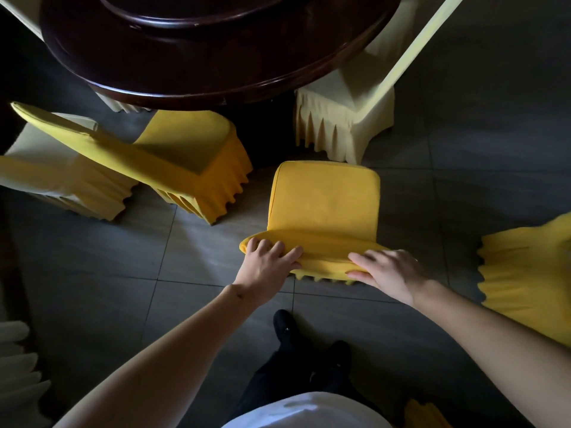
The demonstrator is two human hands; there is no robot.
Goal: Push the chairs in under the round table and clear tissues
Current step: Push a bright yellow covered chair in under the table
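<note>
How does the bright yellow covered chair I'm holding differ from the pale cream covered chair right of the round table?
The bright yellow covered chair stands clear of the dark round wooden table; the pale cream covered chair sits partly under its edge. The left hand and right hand grip the yellow chair's back; nothing touches the cream one. Both wear pleated fabric covers.

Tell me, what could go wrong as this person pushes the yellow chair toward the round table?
Both the left hand and right hand grip only the cloth-covered top of the yellow chair, so the loose cover might slip or bunch. The gap ahead is tight: another yellow chair on the left and a cream chair on the right flank it, so skirts could snag. The person's shoe is close behind and may trip on the skirt.
</note>
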